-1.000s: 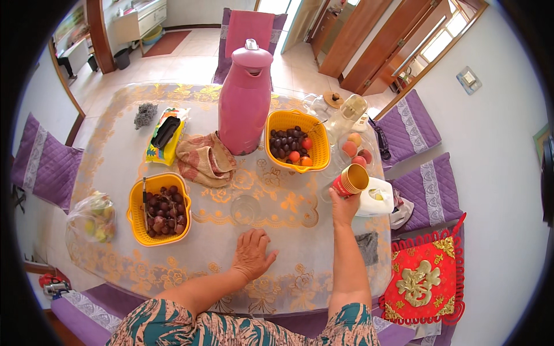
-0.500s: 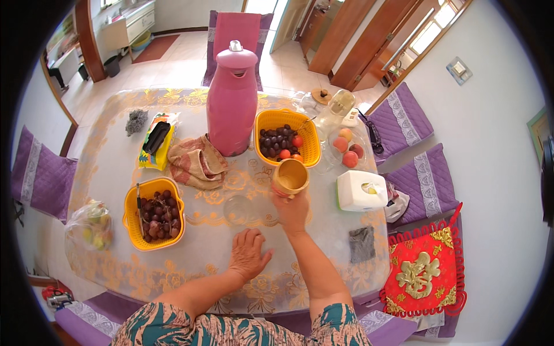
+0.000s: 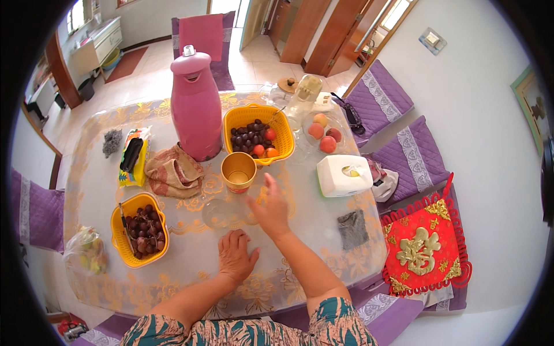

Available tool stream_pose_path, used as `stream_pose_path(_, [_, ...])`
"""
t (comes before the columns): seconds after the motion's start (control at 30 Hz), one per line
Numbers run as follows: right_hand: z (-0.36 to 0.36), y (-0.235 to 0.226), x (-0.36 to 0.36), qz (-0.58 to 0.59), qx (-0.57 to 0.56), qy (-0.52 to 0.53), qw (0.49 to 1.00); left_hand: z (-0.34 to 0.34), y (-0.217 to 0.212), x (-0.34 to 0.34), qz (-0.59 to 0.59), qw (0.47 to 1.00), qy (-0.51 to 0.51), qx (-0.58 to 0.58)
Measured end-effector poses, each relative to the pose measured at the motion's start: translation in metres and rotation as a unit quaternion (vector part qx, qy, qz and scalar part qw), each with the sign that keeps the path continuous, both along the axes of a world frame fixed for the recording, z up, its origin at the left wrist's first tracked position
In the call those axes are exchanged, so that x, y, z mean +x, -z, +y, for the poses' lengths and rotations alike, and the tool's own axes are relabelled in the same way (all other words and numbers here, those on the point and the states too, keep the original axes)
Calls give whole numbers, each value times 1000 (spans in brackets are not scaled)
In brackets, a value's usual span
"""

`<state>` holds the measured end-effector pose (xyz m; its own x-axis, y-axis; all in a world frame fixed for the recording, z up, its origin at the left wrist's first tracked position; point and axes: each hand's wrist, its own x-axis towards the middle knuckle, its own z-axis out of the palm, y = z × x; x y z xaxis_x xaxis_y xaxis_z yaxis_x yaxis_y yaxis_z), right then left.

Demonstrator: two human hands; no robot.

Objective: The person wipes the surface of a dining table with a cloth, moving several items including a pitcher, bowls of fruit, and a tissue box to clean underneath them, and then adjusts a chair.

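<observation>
One gold cup [image 3: 238, 170] is standing upright on the bench [image 3: 323, 222], lying at about eleven o'clock from the right hand [image 3: 270, 206], just apart. That grip is hovering open, holding nothing. Left hand [image 3: 235, 255] is resting flat, farther off.

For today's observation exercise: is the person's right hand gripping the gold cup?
No: the right hand hovers open just short of the gold cup, which stands alone on the table.
</observation>
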<state>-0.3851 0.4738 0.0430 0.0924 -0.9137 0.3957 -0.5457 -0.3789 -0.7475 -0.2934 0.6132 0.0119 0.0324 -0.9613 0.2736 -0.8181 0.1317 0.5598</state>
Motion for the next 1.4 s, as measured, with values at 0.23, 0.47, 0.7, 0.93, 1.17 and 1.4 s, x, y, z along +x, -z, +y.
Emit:
stream_pose_path(0.23, [-32,-21,-138,299,-173,201,917,3,0,4,3,1000,1,2])
stream_pose_path(0.47, [-66,-29,-205,445,-67,153,880,1,1,0,-8,1000,8,-11])
stream_pose_path(0.7, [-86,-41,-209,470,24,81,879,2,2,3,0,1000,10,16])
stream_pose_path(0.93, [-72,-64,-205,448,48,6,893,3,3,3,-9,1000,3,21])
stream_pose_path(1.17, [-18,-68,-167,446,34,-67,892,3,1,6,-9,1000,0,12])
stream_pose_path(1.4, [32,-63,-94,440,-17,-170,882,1,6,1,38,999,-4,-7])
